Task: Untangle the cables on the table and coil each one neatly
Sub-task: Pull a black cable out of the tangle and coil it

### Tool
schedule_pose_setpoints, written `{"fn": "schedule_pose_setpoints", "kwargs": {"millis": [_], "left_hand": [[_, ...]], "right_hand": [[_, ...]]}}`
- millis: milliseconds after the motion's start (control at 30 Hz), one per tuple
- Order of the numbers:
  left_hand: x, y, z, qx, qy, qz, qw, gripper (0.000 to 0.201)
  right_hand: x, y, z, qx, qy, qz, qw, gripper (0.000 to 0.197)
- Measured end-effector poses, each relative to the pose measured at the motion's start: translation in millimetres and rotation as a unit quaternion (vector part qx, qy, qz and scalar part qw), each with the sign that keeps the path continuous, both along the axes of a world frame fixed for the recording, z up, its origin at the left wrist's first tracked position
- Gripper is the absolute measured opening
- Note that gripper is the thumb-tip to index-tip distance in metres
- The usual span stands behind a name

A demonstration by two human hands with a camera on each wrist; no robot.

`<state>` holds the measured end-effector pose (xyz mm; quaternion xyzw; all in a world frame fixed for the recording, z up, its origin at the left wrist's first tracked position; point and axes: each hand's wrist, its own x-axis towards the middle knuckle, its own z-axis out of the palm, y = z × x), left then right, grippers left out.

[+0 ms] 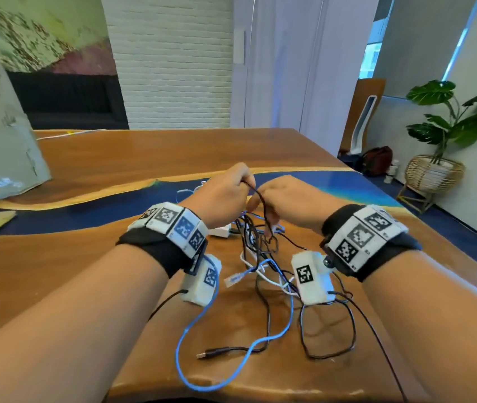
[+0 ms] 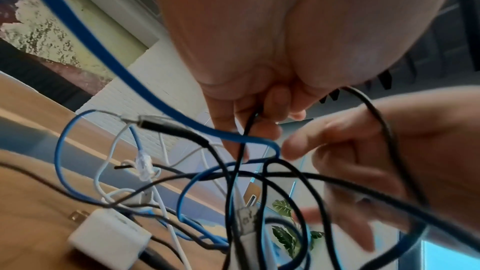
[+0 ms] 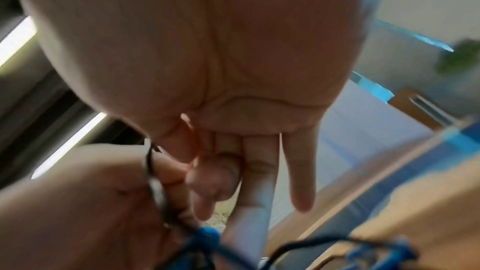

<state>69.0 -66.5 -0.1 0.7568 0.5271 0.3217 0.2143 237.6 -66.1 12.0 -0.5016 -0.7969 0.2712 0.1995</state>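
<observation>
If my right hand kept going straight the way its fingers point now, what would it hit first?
Most likely your left hand, which pinches the thin black cable right ahead of the right hand and its fingers. The gap looks tiny, though depth is unclear.

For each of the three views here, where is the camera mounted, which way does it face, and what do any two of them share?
Head: worn on the head, looks forward and down at the wooden table; both forearms, left hand and right hand show.
Left wrist: under the left wrist, looks along the palm at the fingers pinching a black cable.
Right wrist: under the right wrist, looks along the palm; blurred, fingers mostly straight.
Shared: head and left wrist both show the blue cable and white charger.
</observation>
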Motion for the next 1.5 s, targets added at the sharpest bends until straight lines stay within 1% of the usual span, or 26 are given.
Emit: {"fn": "schedule_pose_setpoints", "kwargs": {"millis": [67, 100, 133, 200, 267, 333, 367, 500, 567, 633, 667, 733, 800, 833, 900, 933, 967, 1000, 1033, 1100, 1133, 1200, 1300, 1367, 1433, 1500], "left_hand": [[0, 2, 0, 0.003, -0.01, 0.002, 1.0, 0.023], [1, 4, -1, 0.002, -0.01, -0.004, 1.0, 0.023], [3, 5, 0, 0.0, -0.006, -0.012, 1.0, 0.023], [9, 8, 0, -0.002, -0.01, -0.024, 1.0, 0.021], [13, 11, -2, -0.009, -0.05, -0.033, 0.998, 0.016], [14, 12, -5, -0.024, -0.086, -0.056, 0.994, 0.013], [12, 13, -7, -0.03, -0.078, -0.063, 0.994, 0.013], [6, 20, -24, -0.033, -0.002, -0.06, 0.998, 0.021], [7, 23, -31, -0.032, 0.034, -0.07, 0.996, 0.025], [7, 26, -31, -0.021, 0.057, -0.054, 0.997, 0.034], [6, 27, -30, 0.001, 0.055, -0.033, 0.998, 0.036], [3, 29, -24, 0.074, 0.024, 0.039, 0.996, 0.037], [1, 32, -12, 0.138, -0.041, 0.096, 0.985, 0.037], [1, 33, -5, 0.154, -0.07, 0.102, 0.98, 0.037], [5, 31, 12, 0.168, -0.083, 0.086, 0.978, 0.038], [8, 31, 19, 0.176, -0.052, 0.077, 0.98, 0.037], [11, 30, 25, 0.184, -0.001, 0.068, 0.981, 0.035], [16, 27, 30, 0.19, 0.055, 0.06, 0.978, 0.033], [21, 25, 33, 0.197, 0.106, 0.05, 0.973, 0.03], [30, 18, 38, 0.196, 0.161, 0.02, 0.967, 0.024], [34, 16, 40, 0.192, 0.168, 0.007, 0.967, 0.022], [36, 14, 40, 0.186, 0.159, -0.003, 0.97, 0.024], [27, 16, 38, 0.159, 0.103, 0.009, 0.982, 0.025], [21, 16, 34, 0.135, 0.08, 0.011, 0.988, 0.021], [13, 16, 29, 0.105, 0.054, 0.003, 0.993, 0.018], [4, 16, 22, 0.066, 0.041, -0.006, 0.997, 0.008]], "right_hand": [[-1, -5, 8, -0.089, 0.159, -0.017, 0.983, 0.032], [-1, -7, 11, -0.109, 0.195, -0.015, 0.975, 0.038], [-2, -9, 13, -0.108, 0.195, -0.006, 0.975, 0.043], [-3, -9, 14, -0.048, 0.144, 0.011, 0.988, 0.037], [4, -4, 18, -0.008, 0.158, 0.007, 0.987, 0.034], [16, 0, 25, 0.016, 0.237, -0.005, 0.971, 0.036], [22, 2, 30, 0.03, 0.277, -0.015, 0.96, 0.036], [47, 1, 52, 0.076, 0.422, -0.062, 0.901, 0.036], [59, 3, 60, 0.101, 0.453, -0.072, 0.883, 0.034], [73, 8, 63, 0.139, 0.424, -0.091, 0.89, 0.035], [79, 11, 61, 0.168, 0.371, -0.112, 0.906, 0.035], [94, 16, 54, 0.198, 0.188, -0.167, 0.947, 0.035], [104, 17, 42, 0.122, 0.008, -0.194, 0.973, 0.033], [106, 17, 35, 0.072, -0.051, -0.193, 0.977, 0.031], [103, 17, 24, 0.034, -0.123, -0.187, 0.974, 0.027], [99, 18, 22, 0.06, -0.14, -0.186, 0.971, 0.031], [93, 20, 21, 0.097, -0.133, -0.181, 0.97, 0.04], [85, 20, 24, 0.131, -0.092, -0.167, 0.973, 0.048], [75, 20, 28, 0.151, -0.021, -0.148, 0.977, 0.051], [53, 17, 39, 0.148, 0.115, -0.088, 0.978, 0.049], [43, 17, 44, 0.138, 0.145, -0.059, 0.978, 0.044], [28, 11, 51, 0.147, 0.108, -0.024, 0.983, 0.023], [24, 7, 53, 0.148, 0.026, -0.004, 0.989, 0.029], [27, 6, 51, 0.137, 0.016, -0.007, 0.99, 0.025], [28, 6, 49, 0.166, 0.018, -0.034, 0.985, 0.028], [37, 8, 52, 0.199, 0.039, -0.077, 0.976, 0.032]]}}
